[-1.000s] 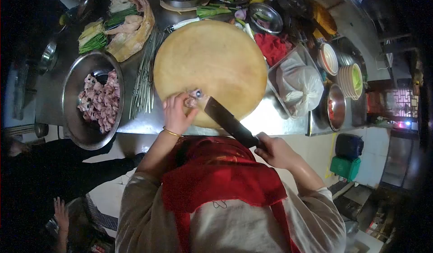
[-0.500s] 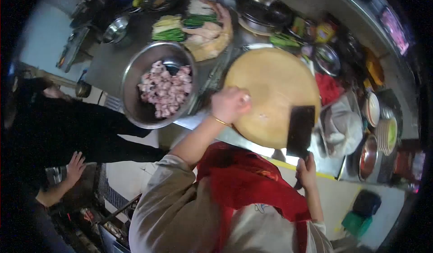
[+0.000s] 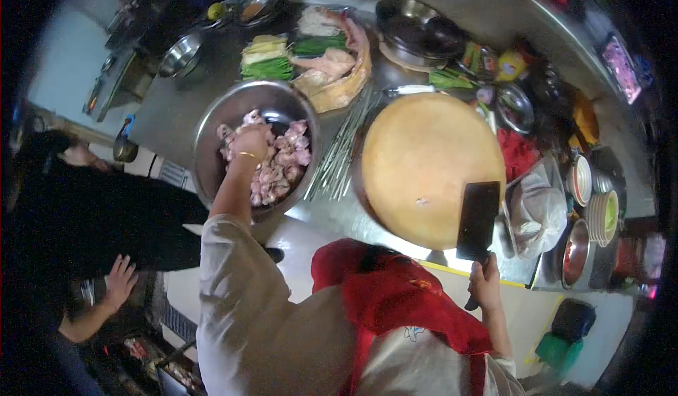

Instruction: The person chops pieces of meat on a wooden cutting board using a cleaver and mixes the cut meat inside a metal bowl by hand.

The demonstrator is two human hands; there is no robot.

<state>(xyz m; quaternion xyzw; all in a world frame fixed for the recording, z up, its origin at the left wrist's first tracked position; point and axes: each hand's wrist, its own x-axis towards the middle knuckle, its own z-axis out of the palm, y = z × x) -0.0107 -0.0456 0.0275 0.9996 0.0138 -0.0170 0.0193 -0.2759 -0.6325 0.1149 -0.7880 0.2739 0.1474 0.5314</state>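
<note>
My left hand [image 3: 251, 142] is down inside a large steel bowl [image 3: 205, 124], touching chopped raw meat pieces [image 3: 270, 183]. Its fingers are hidden among the meat, so their grip does not show. At the board's near right side, my right hand [image 3: 485, 283] is closed round the handle of a cleaver [image 3: 478, 219]. The dark, broad blade overlaps the lower right edge of a round chopping board [image 3: 431, 156]. A tiny meat scrap [image 3: 422, 201] lies on the board. Between bowl and board lie several thin skewers [image 3: 342, 152].
Behind the bowl are cut vegetables [image 3: 267, 58] and a large piece of raw meat [image 3: 330, 71]. A dark pan [image 3: 420, 29] stands at the back. Stacked plates [image 3: 602, 218] and a plastic bag [image 3: 538, 209] are right. At left, another person's hand [image 3: 121, 283] is near the floor-side equipment.
My left hand has moved left from above the chopping board into the bowl of meat. My right hand still holds the cleaver at the board's edge. The view has shifted slightly.
</note>
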